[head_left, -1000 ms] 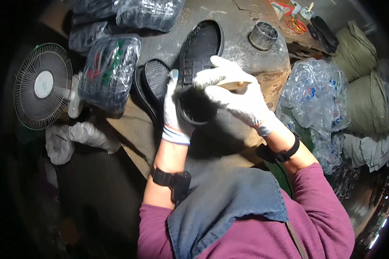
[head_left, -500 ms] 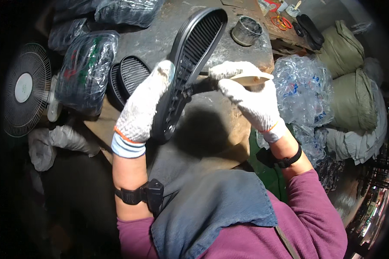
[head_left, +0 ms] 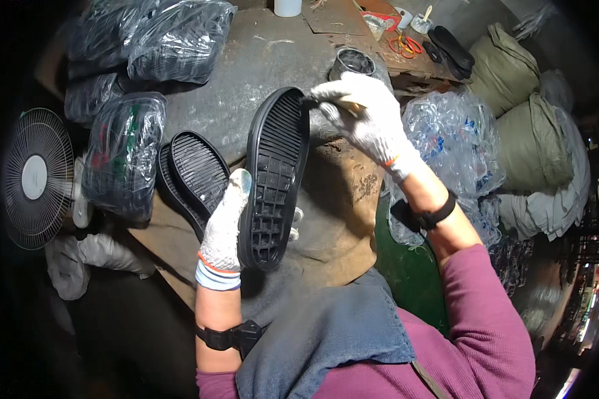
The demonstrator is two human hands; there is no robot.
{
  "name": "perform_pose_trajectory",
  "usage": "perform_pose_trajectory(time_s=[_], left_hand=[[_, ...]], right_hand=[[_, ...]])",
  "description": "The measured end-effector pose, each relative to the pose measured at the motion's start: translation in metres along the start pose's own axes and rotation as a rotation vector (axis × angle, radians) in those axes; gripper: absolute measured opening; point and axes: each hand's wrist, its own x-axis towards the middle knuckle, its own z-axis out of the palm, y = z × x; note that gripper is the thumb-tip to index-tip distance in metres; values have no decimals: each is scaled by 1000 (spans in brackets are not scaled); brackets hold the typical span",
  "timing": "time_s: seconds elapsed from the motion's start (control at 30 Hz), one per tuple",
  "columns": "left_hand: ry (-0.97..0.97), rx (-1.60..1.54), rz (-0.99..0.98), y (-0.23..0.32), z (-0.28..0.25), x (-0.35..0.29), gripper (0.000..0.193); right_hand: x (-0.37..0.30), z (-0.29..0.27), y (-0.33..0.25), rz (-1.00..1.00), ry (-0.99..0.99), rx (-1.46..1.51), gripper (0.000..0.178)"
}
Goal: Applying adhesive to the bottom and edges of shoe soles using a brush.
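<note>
My left hand [head_left: 223,229], in a white knit glove, grips a black shoe sole [head_left: 271,149] by its left edge. The sole stands tilted, its ribbed and gridded hollow face toward me. Gloved in white too, my right hand [head_left: 373,126] is closed around a brush [head_left: 355,106] with a pale handle. Most of the brush is hidden by the fingers; its dark bristle end is at the sole's upper right edge, and I cannot tell whether they touch. Just beyond that hand is a round can [head_left: 354,61], dark inside. More black soles [head_left: 198,169] lie left of my left hand.
Plastic-wrapped dark bundles [head_left: 128,156] lie at the left, beside a fan [head_left: 36,179]. Clear plastic bags [head_left: 449,139] and green sacks [head_left: 532,143] are heaped at the right. Orange-handled scissors [head_left: 406,46] lie on the far bench. A brown cover [head_left: 343,246] drapes the near table edge.
The sole has come lower and nearer, turning more upright with its hollow face toward me. My right hand has moved the brush from the sole's middle to its upper edge.
</note>
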Motion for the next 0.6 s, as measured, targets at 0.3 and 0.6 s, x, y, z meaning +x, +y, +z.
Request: perform_pose_trajectory(time_s=[0.3, 0.6], left_hand=[[-209, -210, 66, 1, -4, 5, 83], [-188, -325, 78, -9, -11, 10, 82]], right_hand=[[34, 37, -3, 30, -66, 177, 21], [-10, 50, -34, 499, -46, 396, 17]])
